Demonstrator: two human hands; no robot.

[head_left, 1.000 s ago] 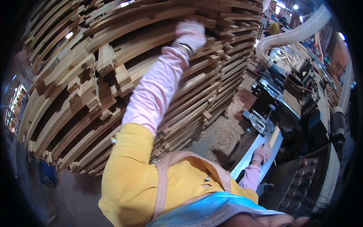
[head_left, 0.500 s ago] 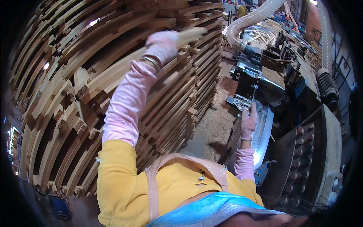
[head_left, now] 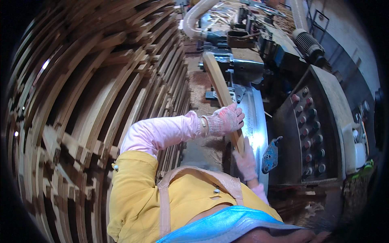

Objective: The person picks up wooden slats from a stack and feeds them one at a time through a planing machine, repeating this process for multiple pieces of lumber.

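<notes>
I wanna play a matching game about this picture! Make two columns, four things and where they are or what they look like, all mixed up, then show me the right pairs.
Things:
1. plank
2. mask
3. woodpile
4. panel

Clues:
A. blue
B. has rows of round knobs
C. in the left hand
D. fills the picture's left side

Pairs: 1-C, 2-A, 3-D, 4-B

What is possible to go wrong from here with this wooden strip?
The far end of the wooden strip is near the machine and might knock it. The bracelet behind the left hand could snag. The right hand holds near the lower end; if it slips, the strip may drop onto the metal bed.
</notes>
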